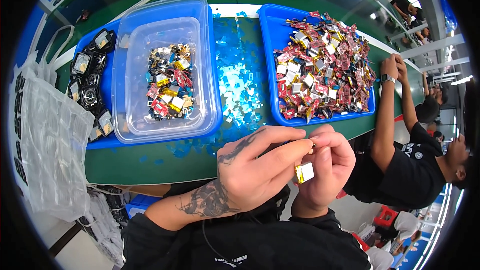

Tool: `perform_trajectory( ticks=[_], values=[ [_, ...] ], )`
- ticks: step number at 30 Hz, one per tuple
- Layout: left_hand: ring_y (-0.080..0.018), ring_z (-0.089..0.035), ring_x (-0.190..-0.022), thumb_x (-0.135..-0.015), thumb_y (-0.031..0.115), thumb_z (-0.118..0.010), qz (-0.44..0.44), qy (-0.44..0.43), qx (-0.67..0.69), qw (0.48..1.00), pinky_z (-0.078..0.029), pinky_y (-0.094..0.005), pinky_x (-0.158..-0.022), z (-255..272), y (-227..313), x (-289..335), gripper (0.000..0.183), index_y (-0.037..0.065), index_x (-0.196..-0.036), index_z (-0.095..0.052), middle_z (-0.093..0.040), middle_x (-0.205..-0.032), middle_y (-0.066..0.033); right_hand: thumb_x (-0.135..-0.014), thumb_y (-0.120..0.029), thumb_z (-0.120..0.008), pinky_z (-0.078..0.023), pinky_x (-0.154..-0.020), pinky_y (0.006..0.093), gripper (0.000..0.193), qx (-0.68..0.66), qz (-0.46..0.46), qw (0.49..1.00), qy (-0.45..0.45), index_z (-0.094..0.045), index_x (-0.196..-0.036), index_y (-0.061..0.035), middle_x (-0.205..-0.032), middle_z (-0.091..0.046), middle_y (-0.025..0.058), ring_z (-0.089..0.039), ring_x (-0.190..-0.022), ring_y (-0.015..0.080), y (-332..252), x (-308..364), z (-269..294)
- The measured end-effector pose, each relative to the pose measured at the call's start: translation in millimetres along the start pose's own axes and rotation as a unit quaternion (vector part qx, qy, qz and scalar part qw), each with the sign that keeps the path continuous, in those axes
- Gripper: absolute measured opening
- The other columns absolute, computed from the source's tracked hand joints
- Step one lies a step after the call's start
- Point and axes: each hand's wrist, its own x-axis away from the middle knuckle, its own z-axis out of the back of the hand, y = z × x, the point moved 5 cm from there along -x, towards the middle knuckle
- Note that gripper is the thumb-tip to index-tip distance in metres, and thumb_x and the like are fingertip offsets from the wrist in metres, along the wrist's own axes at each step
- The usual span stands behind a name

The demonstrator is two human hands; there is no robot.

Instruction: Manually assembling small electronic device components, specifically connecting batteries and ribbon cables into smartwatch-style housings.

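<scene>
Both my hands meet just past the table's front edge, fingertips together. My left hand [250, 167] is closed in a pinch at a tiny dark part, too small to name. My right hand [327, 167] curls its thumb and fingers around the same spot. A small silver pouch battery [305, 172] with yellow tape sits against the fingers of my right hand. Beyond them, a blue tray [327, 118] holds a heap of red circuit boards, silver batteries and dark pieces. To its left, a clear plastic tub [120, 115] contains a smaller pile of similar parts.
Blue film pieces [240, 90] lie scattered on the green table [135, 167]. Black watch-like cases [90, 95] fill the left end of a blue tray [216, 115] under the tub. Clear plastic trays [55, 140] hang at far left. A co-worker [400, 165] sits at right.
</scene>
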Motion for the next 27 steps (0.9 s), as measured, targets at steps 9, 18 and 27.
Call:
perform_trajectory(
  ticks=[9, 18, 27],
  values=[
    [-0.0210, -0.068, -0.080, -0.066, -0.007, -0.072, -0.034, -0.041, -0.057, 0.997, -0.056, -0.0291, -0.064, 3.3, 2.0, 2.7, 0.038, 0.009, -0.101, -0.071, -0.068, -0.105, -0.0091, -0.079, 0.004, -0.065, -0.045, -0.072, 0.0217, 0.014, -0.011, -0.005, 1.000, -0.003, -0.059, -0.091, 0.0057, -0.092, -0.057, 0.0108, -0.054, -0.079, 0.0110, 1.7, -2.7, 2.7],
    [-0.0225, -0.069, -0.085, -0.068, -0.006, -0.073, -0.031, -0.078, -0.047, 0.995, -0.057, -0.0307, -0.068, 0.6, 1.9, 3.2, 0.040, 0.007, -0.105, -0.070, -0.068, -0.104, -0.0093, -0.083, -0.001, -0.063, -0.045, -0.066, 0.0210, 0.013, -0.082, -0.073, 0.994, -0.027, -0.052, -0.090, 0.0017, -0.091, -0.053, 0.0085, -0.054, -0.075, 0.0101, 6.2, -6.1, -1.8],
    [-0.0215, -0.061, -0.113, -0.084, -0.011, -0.063, 0.294, -0.131, 0.236, 0.917, -0.052, -0.0303, -0.091, -0.8, -21.8, 4.7, 0.076, 0.004, -0.147, -0.024, -0.061, -0.122, -0.0229, -0.078, 0.005, -0.071, -0.052, -0.068, 0.0221, 0.019, 0.115, -0.035, 0.989, -0.090, -0.063, -0.096, 0.0064, -0.100, -0.060, 0.0131, -0.062, -0.080, 0.0133, 2.6, -13.9, 7.2]
  ],
)
